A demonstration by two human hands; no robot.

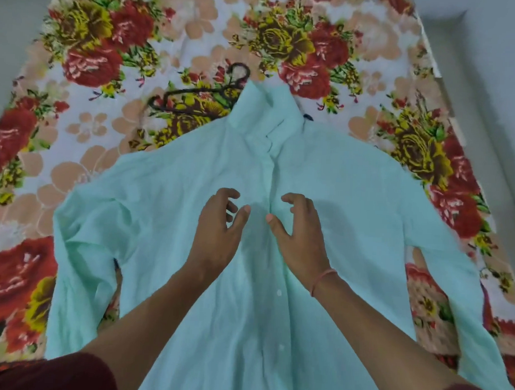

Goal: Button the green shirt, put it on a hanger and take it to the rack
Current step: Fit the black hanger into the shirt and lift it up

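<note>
Nearest to me, my dark red sleeves (pixel 54 374) sit at the bottom edge, and both bare forearms reach out over the green shirt (pixel 167 221). The shirt lies front up on a flowered bedsheet (pixel 89 57), its hem toward me and its collar (pixel 262 113) at the far end, with one sleeve spread out to the left and the other to the right. Two small white buttons (pixel 279 292) show on the front strip between my forearms, and the front edges lie together along the middle.

My left hand (pixel 220 222) and right hand (pixel 299 225) are side by side over the chest of the shirt, one on each side of the front strip. The fingers of both are apart and loosely curled, gripping nothing. I cannot tell whether the fingertips touch the cloth. A thin band (pixel 323 281) circles my right wrist.

Farther off, a dark hanger (pixel 195 96) lies flat on the sheet just left of the collar, its hook pointing away from me and its right part hidden under the shirt. Pale wall (pixel 488 57) borders the bed on the far right.
</note>
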